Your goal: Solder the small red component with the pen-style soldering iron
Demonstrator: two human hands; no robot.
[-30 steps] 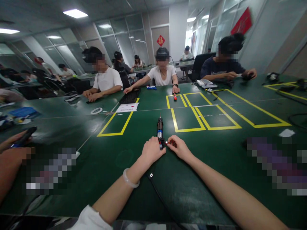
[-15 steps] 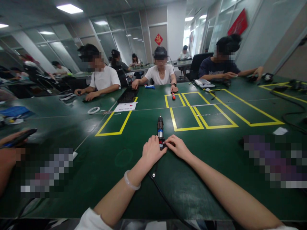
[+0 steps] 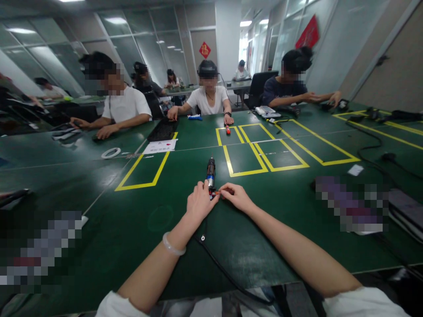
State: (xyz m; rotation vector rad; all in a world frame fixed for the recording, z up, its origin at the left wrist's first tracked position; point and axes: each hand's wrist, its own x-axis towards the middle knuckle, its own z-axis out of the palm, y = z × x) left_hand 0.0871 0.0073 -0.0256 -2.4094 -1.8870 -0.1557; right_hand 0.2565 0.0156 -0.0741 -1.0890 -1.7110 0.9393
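Note:
A slim motor unit (image 3: pixel 210 174) lies on the green table (image 3: pixel 264 211), with a black pointed front, a silver body and a blue band. My left hand (image 3: pixel 199 200) is closed around its rear end, fingers along the left side and thumb across the near end. My right hand (image 3: pixel 237 196) is closed in a pinch at a small orange-red part (image 3: pixel 217 192) on the right of that rear end. Fingers hide most of the rear. A black cable (image 3: pixel 214 257) with a ring terminal (image 3: pixel 202 237) runs toward the table's near edge.
Yellow tape outlines (image 3: pixel 246 171) mark the table beyond the unit. A black tray (image 3: pixel 163 130), a paper sheet (image 3: pixel 161 145) and a tape roll (image 3: pixel 111 152) lie at the far left. Several people sit opposite; one person's hand (image 3: pixel 228 120) is by a red object (image 3: pixel 228 130).
My view has turned slightly right, so the scene sits further left in the picture. Both hands stay at the motor unit's rear; the orange-red part shows more clearly at my right fingertips.

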